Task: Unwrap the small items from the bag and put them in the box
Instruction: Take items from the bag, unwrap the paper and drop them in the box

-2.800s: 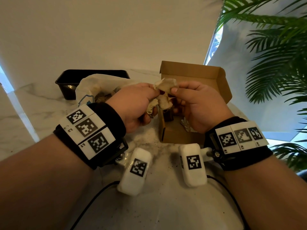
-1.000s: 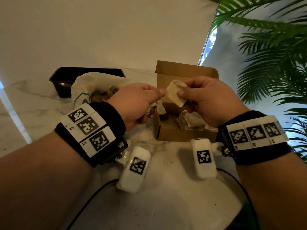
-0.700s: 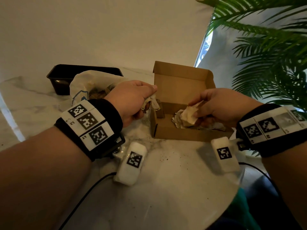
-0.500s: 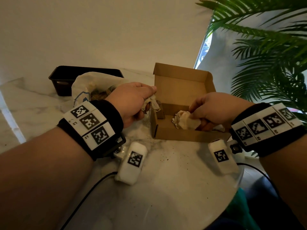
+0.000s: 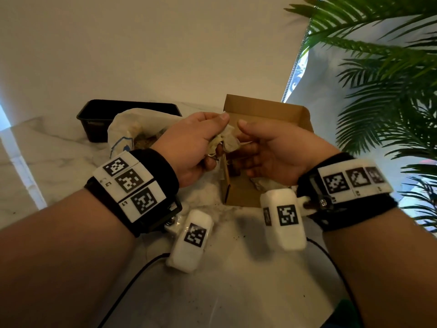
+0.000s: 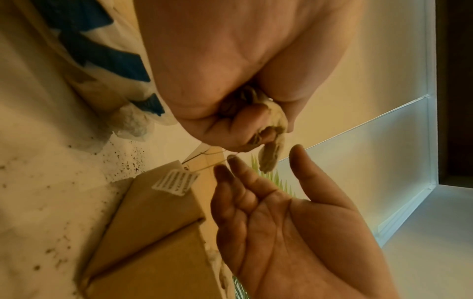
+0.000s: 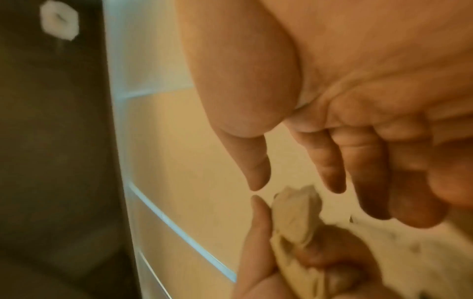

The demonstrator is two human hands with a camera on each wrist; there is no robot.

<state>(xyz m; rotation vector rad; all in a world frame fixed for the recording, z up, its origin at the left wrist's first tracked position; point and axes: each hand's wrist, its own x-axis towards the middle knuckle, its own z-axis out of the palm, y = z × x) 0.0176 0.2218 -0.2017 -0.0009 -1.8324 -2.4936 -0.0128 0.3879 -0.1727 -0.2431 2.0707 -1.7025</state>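
Note:
My left hand grips a small item wrapped in crumpled beige paper just above the left edge of the open cardboard box. In the left wrist view a paper tail hangs from the fist, and a white barcode tag dangles on a thread. My right hand is beside it over the box, palm toward the left hand, fingers relaxed and holding nothing. Its fingers hover close to the wrapped item. The white bag lies behind my left hand.
A black plastic tray stands behind the bag at the back left. Crumpled paper lies inside the box. A leafy plant fills the right side. Dark crumbs speckle the marble table near the box.
My right hand lowered a torn piece of paper into the box, let it go and came back up empty beside the left hand. The left hand kept its grip on the wrapped item.

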